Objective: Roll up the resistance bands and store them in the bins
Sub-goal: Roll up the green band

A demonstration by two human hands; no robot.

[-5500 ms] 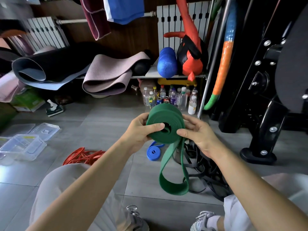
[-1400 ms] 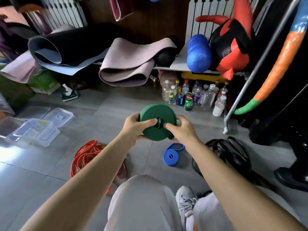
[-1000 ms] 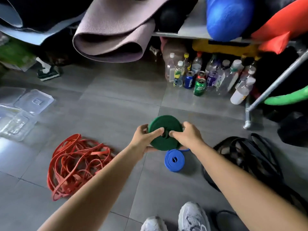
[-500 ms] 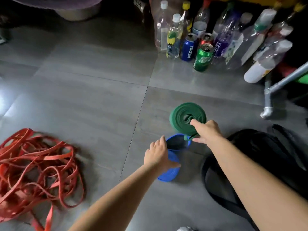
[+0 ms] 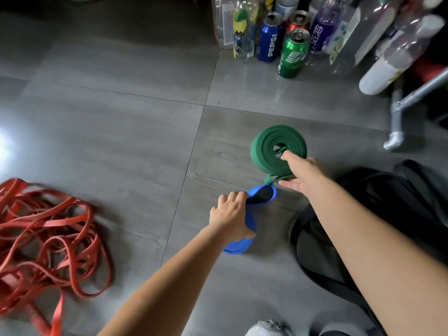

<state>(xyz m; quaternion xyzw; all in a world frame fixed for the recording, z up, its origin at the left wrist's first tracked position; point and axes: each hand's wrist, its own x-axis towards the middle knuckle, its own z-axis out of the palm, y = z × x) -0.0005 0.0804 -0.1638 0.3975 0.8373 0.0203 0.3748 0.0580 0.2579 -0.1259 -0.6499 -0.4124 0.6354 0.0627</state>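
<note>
My right hand (image 5: pixel 303 173) holds the green roll (image 5: pixel 269 141) on the floor (image 5: pixel 121 141), with the forefinger in its centre and the thumb pinching the loose end. My left hand (image 5: pixel 230 214) grips the blue band (image 5: pixel 250 220) just beside it. I think this one needs rolling next. No bin is in view.

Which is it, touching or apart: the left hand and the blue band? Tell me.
Touching. In the head view the left hand grips the blue band, its fingers curled over the loop's edge with no gap.
</note>
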